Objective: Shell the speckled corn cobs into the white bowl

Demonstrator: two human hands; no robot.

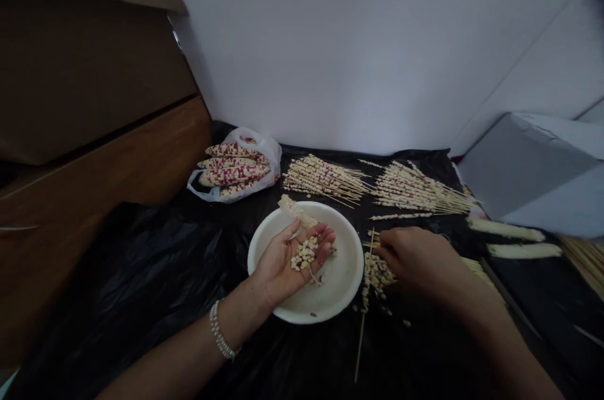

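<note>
The loose corn kernels (304, 253) lay in the upturned left hand (285, 263) above the white bowl (348, 274), fingers slightly curled, thumb apart; small and light, they seemed firm, apt to roll, best pinched singly by their sides. The right hand (409, 254) was near a kernel-threaded skewer (359, 346), fingers bent, their grip impossible to tell.

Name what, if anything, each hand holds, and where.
Left hand: loose corn kernels, resting in the upturned palm. Right hand: whether it holds anything cannot be told.
</note>
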